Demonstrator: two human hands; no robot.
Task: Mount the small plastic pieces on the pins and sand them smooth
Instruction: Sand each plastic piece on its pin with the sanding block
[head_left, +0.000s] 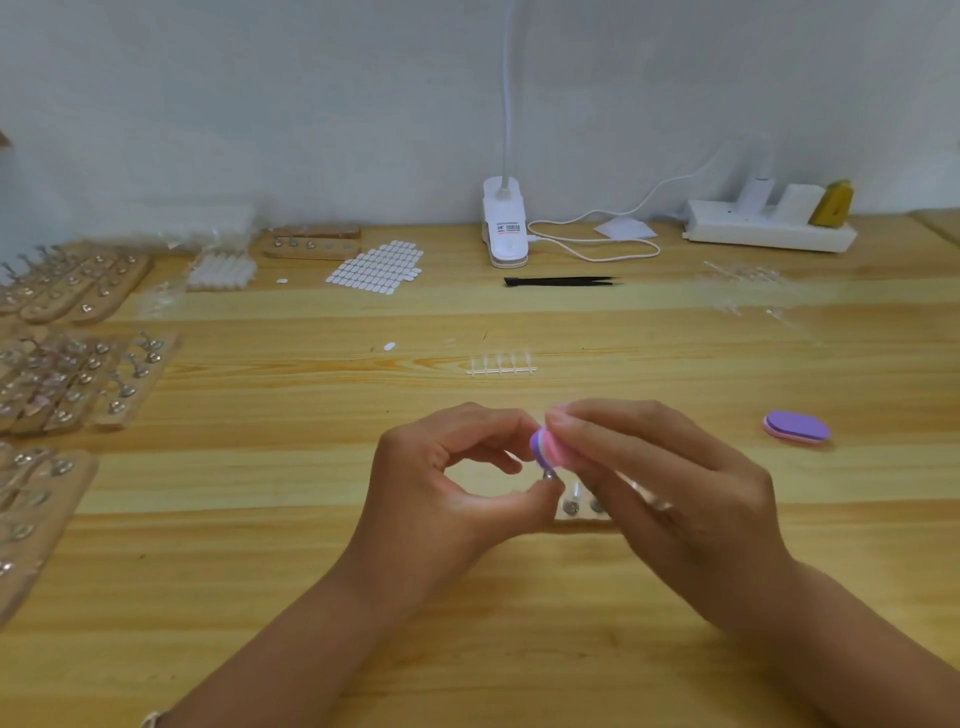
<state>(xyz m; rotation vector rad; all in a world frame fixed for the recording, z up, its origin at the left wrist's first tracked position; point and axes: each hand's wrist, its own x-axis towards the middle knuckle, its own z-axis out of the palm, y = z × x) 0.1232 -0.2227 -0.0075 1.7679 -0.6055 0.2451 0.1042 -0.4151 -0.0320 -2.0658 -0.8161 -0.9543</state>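
My right hand (670, 488) grips a small purple, white and pink sanding block (545, 447) between thumb and fingertips. My left hand (457, 483) pinches a metal pin (549, 474) just under the block, its thumb and forefinger curled together. Whether a plastic piece sits on that pin I cannot tell. Beneath my hands a small wooden stand with metal pins (582, 506) lies on the wooden table (260, 545), mostly hidden by my right hand. A strip of several clear plastic pieces (501, 364) lies beyond my hands.
A second purple and pink sanding block (796, 427) lies to the right. Wooden boards with pins (78, 374) crowd the left edge. At the back lie a sticker sheet (376, 267), black tweezers (561, 281), a clip lamp (505, 223), a power strip (769, 231) and loose clear pieces (743, 286).
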